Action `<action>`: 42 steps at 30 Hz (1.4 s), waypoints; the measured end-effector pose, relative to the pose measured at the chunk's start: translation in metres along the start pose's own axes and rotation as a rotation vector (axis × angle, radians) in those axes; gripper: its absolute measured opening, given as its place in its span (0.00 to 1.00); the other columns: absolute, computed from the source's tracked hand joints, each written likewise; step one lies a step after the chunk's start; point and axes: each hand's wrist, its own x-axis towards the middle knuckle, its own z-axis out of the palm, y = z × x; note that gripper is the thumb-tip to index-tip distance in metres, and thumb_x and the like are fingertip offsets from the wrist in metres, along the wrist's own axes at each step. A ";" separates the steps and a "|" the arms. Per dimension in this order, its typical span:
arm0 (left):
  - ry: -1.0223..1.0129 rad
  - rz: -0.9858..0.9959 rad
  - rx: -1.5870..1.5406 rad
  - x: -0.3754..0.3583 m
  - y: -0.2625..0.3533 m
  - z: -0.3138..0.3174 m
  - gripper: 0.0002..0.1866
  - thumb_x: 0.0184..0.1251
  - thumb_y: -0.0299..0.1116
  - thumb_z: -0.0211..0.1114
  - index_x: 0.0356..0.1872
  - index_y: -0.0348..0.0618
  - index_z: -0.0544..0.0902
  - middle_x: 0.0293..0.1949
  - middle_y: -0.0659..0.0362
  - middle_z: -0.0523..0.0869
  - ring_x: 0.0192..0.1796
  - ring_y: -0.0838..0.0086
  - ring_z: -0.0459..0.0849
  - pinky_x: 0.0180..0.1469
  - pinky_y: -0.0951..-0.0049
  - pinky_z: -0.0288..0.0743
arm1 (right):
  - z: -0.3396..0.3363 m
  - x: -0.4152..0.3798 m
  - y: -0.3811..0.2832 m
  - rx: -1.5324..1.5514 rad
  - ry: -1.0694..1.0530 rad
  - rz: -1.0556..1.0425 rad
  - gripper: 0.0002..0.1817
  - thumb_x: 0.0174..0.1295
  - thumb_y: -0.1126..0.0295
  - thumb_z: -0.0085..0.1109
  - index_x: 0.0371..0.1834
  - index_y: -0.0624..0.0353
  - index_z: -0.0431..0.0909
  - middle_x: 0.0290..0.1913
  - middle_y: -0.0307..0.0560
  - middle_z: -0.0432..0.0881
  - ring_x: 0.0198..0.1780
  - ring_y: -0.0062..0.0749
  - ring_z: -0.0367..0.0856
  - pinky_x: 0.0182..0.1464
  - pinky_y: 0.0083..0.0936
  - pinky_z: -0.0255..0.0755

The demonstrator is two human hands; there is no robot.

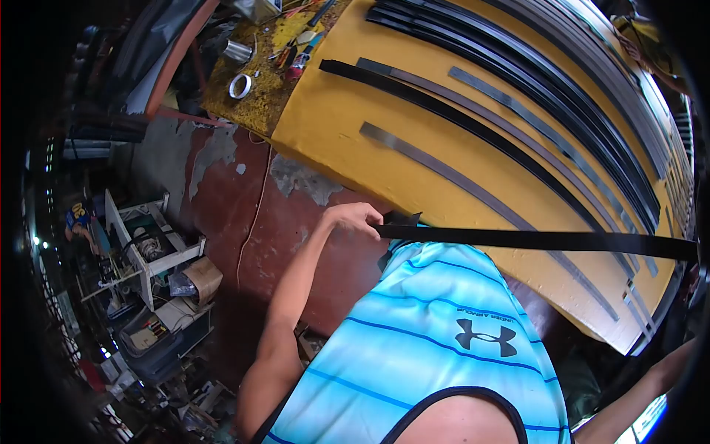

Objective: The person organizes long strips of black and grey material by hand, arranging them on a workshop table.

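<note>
My left hand (356,220) is closed round the near end of a long black strip (518,239), which runs across the front of my shirt to the right edge of the view. My right forearm (669,366) shows at the lower right, but its hand is lost in the dark rim of the picture. Beyond the strip, a flat grey-brown strip (451,174) and a black channel-like strip (436,108) lie on the yellow table (333,140).
Several dark strips (510,63) lie along the table's far side. A tape roll (239,86), a metal can (237,51) and tools sit on a stained surface at the upper left. A white frame (148,251) and boxes stand left. Another person's arm (651,52) shows at the upper right.
</note>
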 end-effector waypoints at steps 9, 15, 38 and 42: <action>0.136 -0.007 -0.003 -0.046 -0.066 -0.068 0.14 0.61 0.37 0.78 0.41 0.37 0.88 0.32 0.62 0.90 0.37 0.80 0.83 0.40 0.72 0.76 | -0.064 -0.133 0.153 0.038 -0.159 0.601 0.24 0.74 0.51 0.60 0.58 0.62 0.79 0.46 0.48 0.80 0.43 0.36 0.80 0.46 0.32 0.79; 0.332 -0.198 -0.005 -0.098 -0.065 -0.133 0.12 0.60 0.33 0.78 0.40 0.38 0.89 0.30 0.65 0.89 0.34 0.82 0.83 0.38 0.75 0.76 | -0.080 -0.240 0.229 0.080 -0.235 1.020 0.24 0.74 0.51 0.62 0.57 0.62 0.79 0.43 0.46 0.80 0.40 0.33 0.79 0.43 0.30 0.79; 0.761 -0.412 0.070 -0.142 -0.094 -0.233 0.08 0.64 0.19 0.69 0.44 0.34 0.88 0.35 0.60 0.90 0.37 0.75 0.88 0.39 0.70 0.81 | -0.036 -0.523 0.202 0.300 -0.126 1.827 0.24 0.64 0.54 0.76 0.48 0.63 0.79 0.38 0.43 0.82 0.30 0.28 0.80 0.30 0.19 0.79; 0.821 -0.407 0.125 -0.142 -0.110 -0.237 0.10 0.61 0.17 0.70 0.43 0.34 0.87 0.35 0.59 0.90 0.37 0.74 0.88 0.41 0.69 0.81 | -0.031 -0.526 0.187 0.317 -0.119 1.824 0.23 0.64 0.55 0.76 0.48 0.63 0.79 0.38 0.44 0.82 0.31 0.28 0.81 0.30 0.19 0.80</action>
